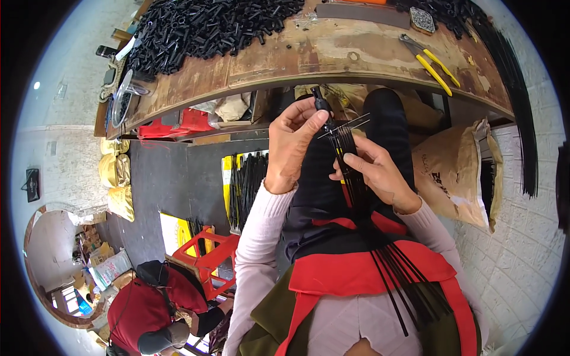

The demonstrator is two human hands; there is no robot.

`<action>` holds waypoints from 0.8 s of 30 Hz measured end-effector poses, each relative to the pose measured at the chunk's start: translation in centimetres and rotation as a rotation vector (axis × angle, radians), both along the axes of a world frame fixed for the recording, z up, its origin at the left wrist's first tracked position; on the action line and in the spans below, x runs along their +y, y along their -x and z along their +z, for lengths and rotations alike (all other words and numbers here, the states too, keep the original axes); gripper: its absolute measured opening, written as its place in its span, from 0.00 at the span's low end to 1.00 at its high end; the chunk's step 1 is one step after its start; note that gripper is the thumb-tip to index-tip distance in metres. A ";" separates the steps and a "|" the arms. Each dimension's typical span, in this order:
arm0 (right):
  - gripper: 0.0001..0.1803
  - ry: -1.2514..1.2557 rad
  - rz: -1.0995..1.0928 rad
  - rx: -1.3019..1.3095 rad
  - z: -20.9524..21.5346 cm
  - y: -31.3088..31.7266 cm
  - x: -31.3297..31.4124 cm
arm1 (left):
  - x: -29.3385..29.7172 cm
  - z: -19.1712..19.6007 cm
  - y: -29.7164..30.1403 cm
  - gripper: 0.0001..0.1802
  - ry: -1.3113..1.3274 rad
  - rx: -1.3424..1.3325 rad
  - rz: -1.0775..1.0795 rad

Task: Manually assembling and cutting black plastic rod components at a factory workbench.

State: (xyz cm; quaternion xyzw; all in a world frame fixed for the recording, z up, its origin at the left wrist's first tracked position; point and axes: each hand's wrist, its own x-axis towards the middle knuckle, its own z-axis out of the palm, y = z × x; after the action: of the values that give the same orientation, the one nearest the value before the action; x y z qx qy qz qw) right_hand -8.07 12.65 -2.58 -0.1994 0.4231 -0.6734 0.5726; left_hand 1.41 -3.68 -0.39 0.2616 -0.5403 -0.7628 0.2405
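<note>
While black parts [202,32] lie heaped at the left end of the workbench [267,68], the left hand [293,140] pinches a black fitting [321,103] off the front edge, near tips of rods [355,193] the right hand [383,173] grips, seemingly for steadiness. Pliers [435,75] lie toward the front right corner, probably for reach.

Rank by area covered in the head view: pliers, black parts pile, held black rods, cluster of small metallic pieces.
Largest to smallest:
Pile of black parts
Held black rods, possibly enlarged by nearness to the camera
Yellow-handled pliers
Cluster of small metallic pieces
</note>
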 end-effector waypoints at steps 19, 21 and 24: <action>0.21 0.003 -0.011 -0.015 -0.1 0.0 -0.1 | 0.9 0.1 -0.6 0.19 -0.028 -0.003 0.005; 0.21 0.007 -0.008 -0.012 -0.2 0.1 -0.1 | 1.3 0.6 -1.2 0.18 -0.138 0.051 0.012; 0.20 0.012 -0.009 -0.015 -0.3 0.1 -0.2 | 2.8 0.9 -1.9 0.17 -0.133 0.214 0.047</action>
State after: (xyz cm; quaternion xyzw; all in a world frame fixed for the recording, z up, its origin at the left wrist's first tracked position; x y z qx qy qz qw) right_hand -8.18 12.45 -2.85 -0.1958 0.4156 -0.6800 0.5714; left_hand 3.35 -0.91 0.53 0.2066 -0.4535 -0.8146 0.2968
